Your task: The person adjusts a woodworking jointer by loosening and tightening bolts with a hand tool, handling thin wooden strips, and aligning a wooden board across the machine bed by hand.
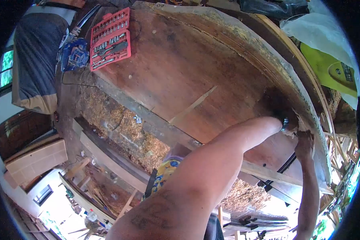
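Observation:
My left hand [291,131], with a metal band [285,124] at its wrist, reaches across the brown wooden panel [188,72] to its right end. Its fingers are mostly hidden beside the other hand. My right hand [305,145] comes up from the lower right and meets it at the panel's rough, pale curved edge [314,120]. The right fingers look curled, but what they hold is too small and shaded to name. Just below the hands lies a long dark bar [288,163] on the panel's corner.
An open red socket set case [112,38] lies on the panel's far left end, with a blue tool pack [75,55] beside it. Wood shavings [244,196] cover the floor. A yellow-green bag [328,70] and plastic sheeting [316,32] sit beyond the curved edge.

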Demonstrator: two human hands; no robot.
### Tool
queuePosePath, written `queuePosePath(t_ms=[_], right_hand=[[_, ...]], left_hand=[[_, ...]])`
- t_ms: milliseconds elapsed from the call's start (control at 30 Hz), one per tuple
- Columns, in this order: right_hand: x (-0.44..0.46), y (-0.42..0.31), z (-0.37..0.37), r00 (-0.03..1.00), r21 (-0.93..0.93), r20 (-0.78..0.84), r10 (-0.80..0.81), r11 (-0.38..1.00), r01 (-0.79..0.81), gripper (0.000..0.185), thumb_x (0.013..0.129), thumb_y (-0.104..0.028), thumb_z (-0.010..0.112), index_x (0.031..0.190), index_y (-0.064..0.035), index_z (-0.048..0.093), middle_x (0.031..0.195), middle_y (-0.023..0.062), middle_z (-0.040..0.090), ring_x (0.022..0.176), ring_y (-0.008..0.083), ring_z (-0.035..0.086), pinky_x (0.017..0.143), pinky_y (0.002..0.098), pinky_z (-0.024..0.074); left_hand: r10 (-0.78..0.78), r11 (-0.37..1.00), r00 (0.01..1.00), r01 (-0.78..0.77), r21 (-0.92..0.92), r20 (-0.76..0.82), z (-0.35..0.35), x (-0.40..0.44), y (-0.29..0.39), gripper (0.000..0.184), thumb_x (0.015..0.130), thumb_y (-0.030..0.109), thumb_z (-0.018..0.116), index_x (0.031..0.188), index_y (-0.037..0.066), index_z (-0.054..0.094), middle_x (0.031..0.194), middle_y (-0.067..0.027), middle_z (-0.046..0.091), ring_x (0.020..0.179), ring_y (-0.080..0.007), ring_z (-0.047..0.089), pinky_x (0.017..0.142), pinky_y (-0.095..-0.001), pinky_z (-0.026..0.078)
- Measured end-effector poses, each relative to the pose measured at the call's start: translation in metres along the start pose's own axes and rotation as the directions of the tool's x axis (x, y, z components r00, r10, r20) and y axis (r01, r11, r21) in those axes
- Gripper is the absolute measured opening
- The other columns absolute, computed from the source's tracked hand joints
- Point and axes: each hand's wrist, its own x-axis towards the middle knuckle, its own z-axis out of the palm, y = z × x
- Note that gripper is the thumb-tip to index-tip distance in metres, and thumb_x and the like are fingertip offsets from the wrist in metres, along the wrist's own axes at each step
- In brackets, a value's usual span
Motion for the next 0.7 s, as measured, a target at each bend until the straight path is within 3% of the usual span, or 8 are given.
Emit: queuePosePath(t_ms=[67,167,267,367,467,600,667,700], right_hand=[[-0.001,-0.013,-0.022,1.000,-0.084,0.018,0.012,0.996,-0.011,0.037,0.089,-0.038,0.062,0.098,-0.0026,0.067,0.089,0.0129,0.067,0.085,0.0326,0.066,0.072,0.0452,0.0517],[-0.011,-0.005,-0.046,0.924,0.162,0.204,0.324,0.919,-0.358,0.047,0.088,-0.050,0.063,0.098,-0.0038,0.066,0.084,0.0106,0.066,0.080,0.0300,0.066,0.070,0.0438,0.0505],[-0.009,-0.005,-0.084,0.442,0.346,0.804,0.398,0.292,-0.892,0.058,0.086,-0.061,0.064,0.098,-0.0049,0.064,0.079,0.0084,0.064,0.076,0.0274,0.065,0.067,0.0425,0.0493],[-0.013,-0.011,-0.059,0.356,0.383,0.923,0.144,-0.300,-0.873,0.064,0.085,-0.073,0.057,0.092,-0.0095,0.065,0.070,0.0012,0.058,0.068,0.0203,0.063,0.061,0.0367,0.0474],[-0.004,-0.005,-0.017,0.451,0.367,0.892,-0.040,-0.520,-0.771,0.056,0.086,-0.066,0.058,0.090,-0.0111,0.065,0.069,0.0003,0.058,0.067,0.0181,0.061,0.056,0.0309,0.0450],[-0.006,0.007,0.003,0.589,0.641,0.749,0.303,-0.111,-0.759,0.029,0.089,-0.040,0.062,0.091,-0.0104,0.065,0.070,0.0037,0.058,0.063,0.0204,0.059,0.059,0.0373,0.0498],[-0.002,0.051,0.074,0.891,0.610,0.426,0.156,0.678,-0.410,0.021,0.089,-0.024,0.061,0.098,-0.0053,0.065,0.090,0.0122,0.063,0.094,0.0293,0.059,0.086,0.0468,0.0475],[0.000,0.033,0.054,0.915,0.423,0.385,0.120,0.858,-0.291,0.024,0.088,-0.025,0.062,0.099,-0.0037,0.065,0.099,0.0155,0.063,0.105,0.0312,0.055,0.092,0.0477,0.0436]], left_hand=[[-0.003,1.000,1.000,0.003,0.003,0.001,-0.006,-0.002,0.000,0.037,0.089,0.046,0.063,0.110,0.017,0.074,0.119,-0.0086,0.069,0.112,-0.0315,0.061,0.101,-0.0451,0.045],[0.014,1.000,1.000,-0.014,0.011,0.004,-0.004,0.001,-0.003,0.037,0.088,0.045,0.063,0.110,0.017,0.074,0.119,-0.0085,0.069,0.112,-0.0315,0.061,0.101,-0.0451,0.045],[0.014,1.000,1.000,-0.014,0.007,0.014,-0.008,-0.002,-0.004,0.037,0.088,0.045,0.064,0.110,0.017,0.074,0.119,-0.0084,0.070,0.111,-0.0315,0.061,0.101,-0.0452,0.045],[0.016,1.000,1.000,-0.016,0.004,0.016,-0.008,-0.002,-0.002,0.037,0.088,0.045,0.064,0.110,0.017,0.074,0.119,-0.0083,0.070,0.111,-0.0315,0.061,0.101,-0.0452,0.045],[0.026,1.000,0.999,-0.026,0.005,0.023,-0.008,-0.002,-0.003,0.037,0.088,0.045,0.064,0.110,0.017,0.074,0.119,-0.0082,0.070,0.111,-0.0315,0.061,0.101,-0.0452,0.045],[0.031,1.000,0.999,-0.031,-0.003,0.033,-0.005,-0.001,-0.005,0.036,0.088,0.045,0.064,0.110,0.017,0.074,0.118,-0.0081,0.070,0.111,-0.0315,0.062,0.101,-0.0453,0.045],[0.023,1.000,0.999,-0.023,-0.005,0.039,-0.005,-0.003,-0.006,0.036,0.088,0.045,0.064,0.110,0.017,0.074,0.118,-0.0081,0.070,0.110,-0.0315,0.062,0.101,-0.0453,0.045],[0.017,1.000,0.999,-0.017,-0.004,0.041,-0.004,-0.004,-0.006,0.036,0.088,0.045,0.064,0.110,0.017,0.074,0.118,-0.0080,0.070,0.110,-0.0315,0.062,0.101,-0.0453,0.045]])
